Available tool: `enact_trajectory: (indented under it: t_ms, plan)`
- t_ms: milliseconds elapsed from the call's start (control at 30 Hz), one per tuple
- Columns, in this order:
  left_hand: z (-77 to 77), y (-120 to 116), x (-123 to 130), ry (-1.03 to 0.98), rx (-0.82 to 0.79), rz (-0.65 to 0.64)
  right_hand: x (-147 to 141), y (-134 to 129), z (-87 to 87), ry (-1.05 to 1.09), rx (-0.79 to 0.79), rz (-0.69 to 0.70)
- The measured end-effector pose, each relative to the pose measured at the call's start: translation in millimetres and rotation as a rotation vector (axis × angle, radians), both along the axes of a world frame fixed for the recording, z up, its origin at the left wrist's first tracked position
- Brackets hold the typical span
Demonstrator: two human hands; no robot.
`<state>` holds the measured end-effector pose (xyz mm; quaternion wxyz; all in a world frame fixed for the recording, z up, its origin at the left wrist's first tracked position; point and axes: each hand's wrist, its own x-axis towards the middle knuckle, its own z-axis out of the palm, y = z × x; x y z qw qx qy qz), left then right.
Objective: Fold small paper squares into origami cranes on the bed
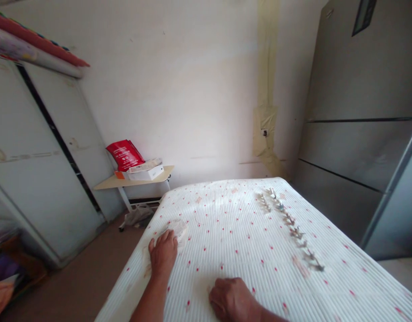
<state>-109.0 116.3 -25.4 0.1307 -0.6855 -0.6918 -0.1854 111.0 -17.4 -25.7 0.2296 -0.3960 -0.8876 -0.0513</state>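
Note:
My left hand (163,250) lies on a thin pale, printed cloth or paper (177,229) near the left edge of the white ribbed bed cover (226,232) with red dots. Its fingers are spread and rest on that piece. Nearer to me, my right hand (231,297) is closed on the cover at the bottom centre, knuckles up; what it holds, if anything, is hidden beneath it. A row of small folded-looking pieces (289,219) runs along the right part of the cover, with a shorter row beside its far end.
Beyond the bed's far left corner, a small table (108,182) bears a red bag (125,154) and a white box (147,173). A large grey refrigerator (353,147) stands at the right. Sliding cabinet doors (34,134) line the left side.

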Motion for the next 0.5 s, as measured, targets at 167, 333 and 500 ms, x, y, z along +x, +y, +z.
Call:
enact_trajectory:
  t_ms: [167,333,500]
  plan:
    - [0.1,1.6,0.3,-0.024,0.041,-0.017,0.8,0.3,-1.2,0.004,0.004,0.000]
    - [0.2,3.6,-0.8,-0.027,0.086,-0.039,0.9,0.8,-2.8,-0.027,0.017,-0.002]
    - [5.2,1.2,-0.6,0.018,0.096,-0.021,0.1,3.8,-6.0,-0.044,0.050,0.001]
